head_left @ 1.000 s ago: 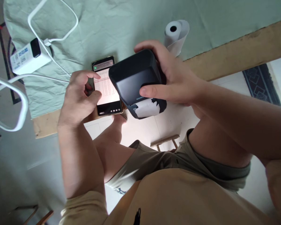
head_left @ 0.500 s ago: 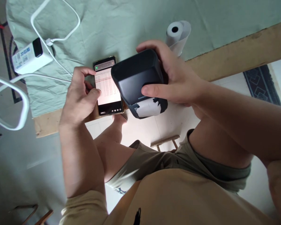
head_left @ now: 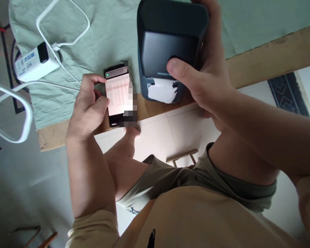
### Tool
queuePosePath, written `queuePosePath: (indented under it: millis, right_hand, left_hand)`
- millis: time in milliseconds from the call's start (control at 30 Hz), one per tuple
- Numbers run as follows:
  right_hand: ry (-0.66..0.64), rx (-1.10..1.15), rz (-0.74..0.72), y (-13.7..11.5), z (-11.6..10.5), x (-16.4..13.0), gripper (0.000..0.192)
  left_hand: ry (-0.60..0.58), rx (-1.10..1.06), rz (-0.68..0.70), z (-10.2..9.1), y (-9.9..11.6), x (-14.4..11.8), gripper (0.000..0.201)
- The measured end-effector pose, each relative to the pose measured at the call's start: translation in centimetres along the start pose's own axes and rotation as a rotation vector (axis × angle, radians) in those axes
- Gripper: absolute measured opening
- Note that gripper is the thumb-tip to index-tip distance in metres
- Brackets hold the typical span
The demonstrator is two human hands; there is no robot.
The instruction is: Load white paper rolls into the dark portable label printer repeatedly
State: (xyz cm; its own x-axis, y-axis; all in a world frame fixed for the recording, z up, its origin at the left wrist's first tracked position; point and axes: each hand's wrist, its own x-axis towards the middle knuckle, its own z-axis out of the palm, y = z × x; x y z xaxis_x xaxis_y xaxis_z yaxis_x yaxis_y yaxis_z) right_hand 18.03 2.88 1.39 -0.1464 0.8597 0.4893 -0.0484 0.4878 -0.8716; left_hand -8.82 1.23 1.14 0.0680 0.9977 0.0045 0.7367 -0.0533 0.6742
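A black label printer (head_left: 167,44) with NIIMBOT lettering is gripped in my right hand (head_left: 209,74). My thumb presses on its front and the other fingers wrap round its right side, partly hidden. White paper (head_left: 161,90) with a torn, ragged edge shows at the printer's near end. To the left, a smartphone (head_left: 116,94) lies by the table's near edge, its lit screen showing rows of a table. My left hand (head_left: 85,108) holds the phone's left edge, with thumb and index finger on it. Part of the phone's right side is pixelated.
Green cloth (head_left: 113,27) covers the table, leaving a bare wooden edge (head_left: 263,51) along the front. A white box-shaped device (head_left: 32,65) with a dark panel sits at the left, with a white cable (head_left: 85,32) plugged in. Below are my legs and a wooden stool (head_left: 182,155).
My right hand has lifted the label printer up and to the right, away from the phone. A white paper roll behind it is now hidden. My left hand stays almost still.
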Motion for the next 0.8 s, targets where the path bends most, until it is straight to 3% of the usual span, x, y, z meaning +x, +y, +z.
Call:
queuePosePath:
  millis: [233, 500, 800]
  right_hand:
    - [-0.024, -0.01, 0.009, 0.3, 0.0, 0.0, 0.062]
    - [-0.02, 0.009, 0.007, 0.6, 0.0, -0.1, 0.059]
    - [-0.026, 0.038, 0.026, 0.5, 0.1, -0.1, 0.06]
  left_hand:
    - [0.055, -0.017, 0.04, 0.3, -1.5, 0.6, 0.036]
    - [0.097, -0.053, 0.033, 0.6, -1.6, 0.8, 0.035]
    - [0.123, 0.075, 0.137, 0.7, -2.1, 1.0, 0.052]
